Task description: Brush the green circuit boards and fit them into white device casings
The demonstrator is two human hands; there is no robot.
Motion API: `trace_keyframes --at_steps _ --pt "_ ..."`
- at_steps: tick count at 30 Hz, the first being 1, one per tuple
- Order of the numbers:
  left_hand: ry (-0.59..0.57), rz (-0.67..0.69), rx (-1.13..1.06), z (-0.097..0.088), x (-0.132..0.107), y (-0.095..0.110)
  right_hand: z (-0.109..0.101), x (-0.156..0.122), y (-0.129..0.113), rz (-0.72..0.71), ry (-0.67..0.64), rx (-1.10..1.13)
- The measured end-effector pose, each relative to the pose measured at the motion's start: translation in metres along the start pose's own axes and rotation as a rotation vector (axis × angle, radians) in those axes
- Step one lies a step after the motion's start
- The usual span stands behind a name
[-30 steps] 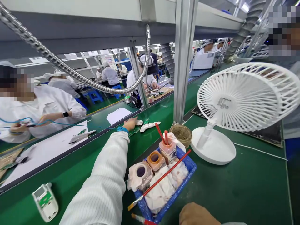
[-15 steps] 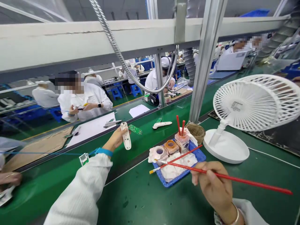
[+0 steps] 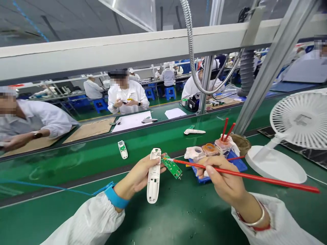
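Left hand (image 3: 139,172) clamped on 1 white shell (image 3: 153,178), green board (image 3: 174,168) poking out beyond the grip; right hand (image 3: 226,177) pinching a red brush (image 3: 268,177), tip by the board.

No lettering, brand or number can be read. On the right, the hub of the white plastic fan with radial ribs (image 3: 277,166) bears a small greyish label (image 3: 301,119), its print too blurred to make out. Near the middle, the green rectangular circuit board (image 3: 173,168) carries pale marks too small to tell as letters or figures. Right of it and farther off, any print on the pinkish square-sided bottle (image 3: 223,145) is likewise too indistinct to read.
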State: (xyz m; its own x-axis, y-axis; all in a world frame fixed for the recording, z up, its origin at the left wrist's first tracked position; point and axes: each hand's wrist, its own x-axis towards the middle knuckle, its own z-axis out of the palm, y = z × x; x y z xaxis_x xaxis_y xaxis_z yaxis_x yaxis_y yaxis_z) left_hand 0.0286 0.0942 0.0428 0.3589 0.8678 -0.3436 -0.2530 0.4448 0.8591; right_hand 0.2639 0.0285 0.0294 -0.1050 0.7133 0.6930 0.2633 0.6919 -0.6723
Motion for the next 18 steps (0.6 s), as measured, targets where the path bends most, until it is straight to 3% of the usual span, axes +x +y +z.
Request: trace_keyframes --at_steps 5,13,18 --pt "-0.032 0.003 0.046 -0.001 -0.018 0.002 0.005 -0.003 -0.011 -0.034 -0.119 -0.111" --pt "-0.034 0.046 0.143 -0.002 -0.032 -0.001 -0.002 0.003 -0.040 -0.310 -0.255 -0.255" --pt "-0.051 0.042 0.149 0.000 -0.035 0.000 -0.012 0.003 -0.051 -0.374 -0.357 -0.348"
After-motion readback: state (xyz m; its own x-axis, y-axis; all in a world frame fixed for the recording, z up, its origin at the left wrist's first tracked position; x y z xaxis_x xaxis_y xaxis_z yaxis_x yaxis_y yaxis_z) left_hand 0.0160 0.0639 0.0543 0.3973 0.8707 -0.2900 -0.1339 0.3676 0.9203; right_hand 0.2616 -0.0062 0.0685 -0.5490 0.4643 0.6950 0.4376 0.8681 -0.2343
